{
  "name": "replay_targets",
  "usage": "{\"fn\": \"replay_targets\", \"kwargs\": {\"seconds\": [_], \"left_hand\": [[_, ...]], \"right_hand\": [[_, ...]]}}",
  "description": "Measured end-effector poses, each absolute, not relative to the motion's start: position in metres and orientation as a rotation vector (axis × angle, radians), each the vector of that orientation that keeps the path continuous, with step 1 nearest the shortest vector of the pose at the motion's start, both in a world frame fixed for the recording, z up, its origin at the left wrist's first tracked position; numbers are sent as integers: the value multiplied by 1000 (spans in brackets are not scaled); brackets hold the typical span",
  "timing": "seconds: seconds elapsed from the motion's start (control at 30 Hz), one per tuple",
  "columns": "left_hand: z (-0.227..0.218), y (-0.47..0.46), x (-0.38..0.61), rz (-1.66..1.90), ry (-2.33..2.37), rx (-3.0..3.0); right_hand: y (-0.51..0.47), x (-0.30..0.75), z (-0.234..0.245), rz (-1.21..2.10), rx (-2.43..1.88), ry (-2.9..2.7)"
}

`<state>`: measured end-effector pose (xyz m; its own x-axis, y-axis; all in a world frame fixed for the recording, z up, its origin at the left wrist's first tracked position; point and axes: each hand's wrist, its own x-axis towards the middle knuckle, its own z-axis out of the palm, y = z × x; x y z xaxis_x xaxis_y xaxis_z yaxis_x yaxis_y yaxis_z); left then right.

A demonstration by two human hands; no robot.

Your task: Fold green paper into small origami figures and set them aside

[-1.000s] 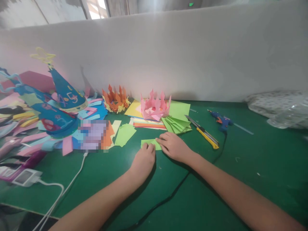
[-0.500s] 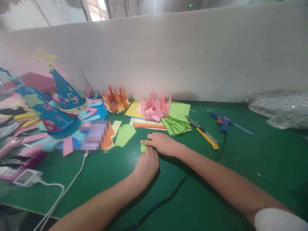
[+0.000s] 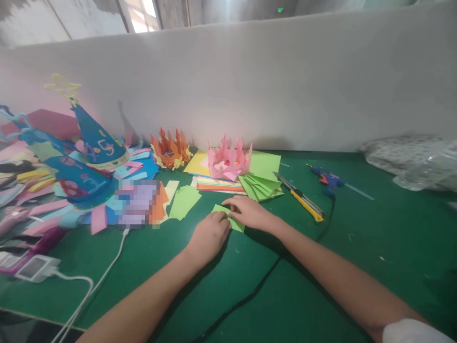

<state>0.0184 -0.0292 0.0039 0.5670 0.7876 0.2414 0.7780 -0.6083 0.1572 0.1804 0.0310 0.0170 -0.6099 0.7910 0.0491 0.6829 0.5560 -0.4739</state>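
A small light green paper piece [image 3: 233, 222] lies on the green table [image 3: 357, 247], partly hidden by both hands. My left hand [image 3: 209, 236] has its fingers curled and pinches the paper's near edge. My right hand [image 3: 248, 213] lies over the paper's far side, fingers pressed down on it. Just behind my right hand is a stack of folded green paper pieces [image 3: 262, 186]. A loose green sheet [image 3: 184, 201] lies to the left of my hands.
A pink paper crown [image 3: 228, 161] and an orange one [image 3: 170, 148] stand by the white partition. A yellow utility knife [image 3: 302, 198] and blue glue gun [image 3: 327, 178] lie right of the hands. Blue cone hats [image 3: 96, 138], paper scraps and a white charger [image 3: 32, 268] fill the left.
The green paper has been turned and refolded under my hands. My right hand slid left across it, then drew back to the right. My left hand stayed at the near edge.
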Motion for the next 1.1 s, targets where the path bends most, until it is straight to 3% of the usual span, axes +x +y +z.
{"fn": "replay_targets", "kwargs": {"seconds": [0.13,0.27,0.63,0.87,1.1], "left_hand": [[1,-18,5,722,1407,2560],[-7,-13,-2,773,1626,2429],[-7,-11,2,854,1229,2182],[-9,-10,10,1060,1235,1790],[2,-15,18,1009,1011,1165]], "right_hand": [[28,182,16,670,-1280,-2435],[23,182,16,693,-1281,-2408],[15,186,18,818,-1342,-2329],[6,189,10,1257,-1230,-1814],[1,186,8,1505,-1097,-1506]]}}
